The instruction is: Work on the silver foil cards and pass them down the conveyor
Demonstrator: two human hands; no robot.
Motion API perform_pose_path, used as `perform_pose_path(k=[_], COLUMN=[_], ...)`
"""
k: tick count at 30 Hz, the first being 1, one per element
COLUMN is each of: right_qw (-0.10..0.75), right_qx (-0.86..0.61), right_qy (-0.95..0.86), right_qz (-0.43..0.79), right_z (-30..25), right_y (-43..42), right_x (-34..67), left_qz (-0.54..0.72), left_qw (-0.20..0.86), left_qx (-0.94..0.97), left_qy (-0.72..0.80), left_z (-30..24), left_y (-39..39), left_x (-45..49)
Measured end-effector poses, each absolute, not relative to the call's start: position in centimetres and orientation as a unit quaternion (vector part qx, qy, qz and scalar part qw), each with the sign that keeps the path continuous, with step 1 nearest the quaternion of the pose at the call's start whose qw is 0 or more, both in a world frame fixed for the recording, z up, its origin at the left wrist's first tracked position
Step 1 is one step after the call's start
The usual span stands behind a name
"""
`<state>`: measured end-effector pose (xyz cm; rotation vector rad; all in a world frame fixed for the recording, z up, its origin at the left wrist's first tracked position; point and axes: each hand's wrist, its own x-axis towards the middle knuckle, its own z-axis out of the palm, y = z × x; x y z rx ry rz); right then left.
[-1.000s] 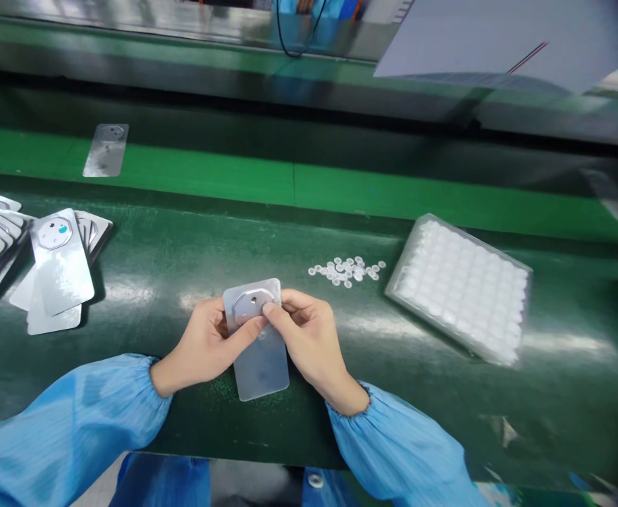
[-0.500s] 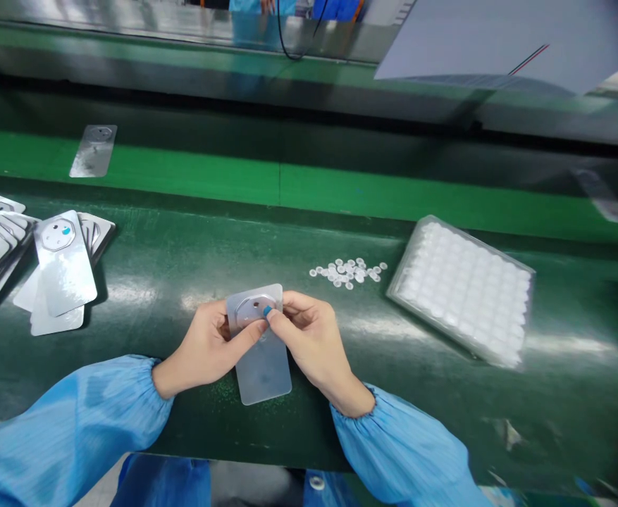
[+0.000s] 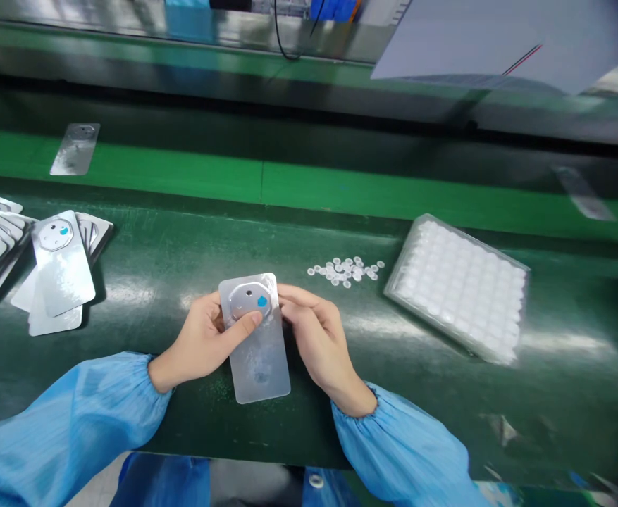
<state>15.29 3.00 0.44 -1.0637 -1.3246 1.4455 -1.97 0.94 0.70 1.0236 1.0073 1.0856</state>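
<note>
In the head view, a silvery metal plate (image 3: 260, 359) with rounded corners stands tilted above the table between my hands. An octagonal raised ring, small holes and a blue spot (image 3: 261, 301) mark its upper part. My left hand (image 3: 208, 338) grips the plate's left edge, thumb across its face just below the blue spot and fingers behind. At the upper right edge is my right hand (image 3: 316, 334), its thumb and fingers closed there; some fingertips are hidden behind the plate. Beyond my right hand lies a loose pile of small translucent discs (image 3: 347, 270).
Stacked similar plates (image 3: 64, 274) lie at the left, several fanned out. A clear tray (image 3: 393, 285) of white round pieces sits at the right. Across the back runs a green conveyor belt (image 3: 182, 172) carrying a plate (image 3: 75, 149) and another plate (image 3: 583, 192). A white panel (image 3: 499, 42) hangs above.
My right thumb has come off the blue spot to the plate's right edge, uncovering the spot. The plate has tilted up slightly. The belt and its plates have shifted left.
</note>
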Motion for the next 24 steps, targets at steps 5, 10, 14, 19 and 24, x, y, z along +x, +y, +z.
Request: perform_pose_path(k=[5,10,14,19,24], right_qw=[0.488,0.470,0.456,0.443,0.440], right_qx=[-0.426,-0.378,-0.381,-0.385,-0.387], right_qy=[-0.712,-0.779,-0.793,-0.804,-0.804], right_qz=[0.271,0.174,0.134,0.101,0.107], right_z=[0.85,0.87,0.51,0.24,0.23], right_y=[3.22,3.66,3.74,3.65,3.53], right_x=[15.96,16.10,16.17,16.25,16.17], left_qz=[0.478,0.470,0.471,0.472,0.460], left_qw=[0.619,0.637,0.640,0.638,0.644], left_qx=[0.447,0.435,0.432,0.433,0.438], left_qy=[0.434,0.429,0.427,0.427,0.426], left_z=[0.73,0.47,0.46,0.41,0.22], left_y=[0.98,0.87,0.91,0.92,0.86], left_x=[-2.02,-1.93,-1.83,-1.75,-1.80])
